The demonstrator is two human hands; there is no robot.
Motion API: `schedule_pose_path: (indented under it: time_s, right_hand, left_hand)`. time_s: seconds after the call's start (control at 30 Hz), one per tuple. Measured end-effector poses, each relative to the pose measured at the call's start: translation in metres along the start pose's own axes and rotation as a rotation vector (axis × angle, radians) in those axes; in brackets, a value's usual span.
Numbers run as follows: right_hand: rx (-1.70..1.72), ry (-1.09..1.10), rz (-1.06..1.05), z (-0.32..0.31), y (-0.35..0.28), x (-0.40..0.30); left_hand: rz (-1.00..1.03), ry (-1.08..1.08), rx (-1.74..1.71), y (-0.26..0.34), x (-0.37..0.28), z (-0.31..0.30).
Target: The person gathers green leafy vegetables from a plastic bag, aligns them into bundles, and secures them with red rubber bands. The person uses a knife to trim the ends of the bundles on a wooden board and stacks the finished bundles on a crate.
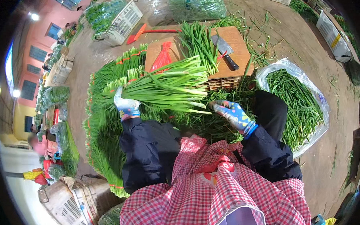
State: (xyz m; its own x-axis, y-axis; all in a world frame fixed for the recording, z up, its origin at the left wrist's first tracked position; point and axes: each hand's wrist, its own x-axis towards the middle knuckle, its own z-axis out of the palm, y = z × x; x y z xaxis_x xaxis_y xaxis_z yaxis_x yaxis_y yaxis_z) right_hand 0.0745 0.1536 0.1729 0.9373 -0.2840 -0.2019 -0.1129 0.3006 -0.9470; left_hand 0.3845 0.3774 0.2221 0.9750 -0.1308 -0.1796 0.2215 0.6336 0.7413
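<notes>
My left hand (pixel 126 105), in a patterned work glove, grips a loose bunch of garlic chives (pixel 170 88) near its left end; the pale stem ends point right. My right hand (pixel 230 113), gloved too, is just right of the stem ends, fingers curled; whether it touches a stem is unclear. Beyond the bunch, a wooden board (pixel 235 37) on a plastic crate (pixel 224 83) bears more chives (pixel 198 45), a cleaver (pixel 225 51) with a black handle and a red plastic bag (pixel 162 58). Chive bundles tied with red bands (pixel 103 146) are piled at the left.
An open clear plastic bag (pixel 321 106) of loose greens stands at my right. Beyond the board lie a red-handled tool (pixel 161 31), a white crate (pixel 125 23) and a wrapped bale of greens (pixel 196 6). A person (pixel 41 144) is at the far left.
</notes>
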Motion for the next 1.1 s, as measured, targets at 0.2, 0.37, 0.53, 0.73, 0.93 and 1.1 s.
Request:
schedule_pose_path:
  time_s: [0.2,0.37,0.53,0.73,0.93,1.1]
  right_hand:
    - [0.088,-0.159,-0.265,0.045,0.01,0.034]
    - [0.283,0.206,-0.255,0.057,0.043,0.037]
    - [0.114,0.212,-0.041,0.052,-0.008,-0.006]
    - [-0.837,-0.086,-0.184,-0.028,0.021,-0.033]
    - [-0.03,-0.004,-0.023,0.0,-0.027,-0.027]
    - [0.308,-0.022,-0.026,0.028,-0.016,0.004]
  left_hand:
    - [-0.032,-0.095,0.004,0.005,-0.01,0.008]
    - [-0.062,-0.09,-0.003,0.002,-0.031,0.028]
    - [-0.072,-0.199,-0.143,-0.012,-0.007,0.0]
    - [0.0,-0.15,-0.024,0.003,-0.022,0.015]
    - [-0.024,-0.138,-0.083,0.001,-0.023,0.013]
    - [-0.054,-0.162,-0.097,-0.006,-0.032,0.027]
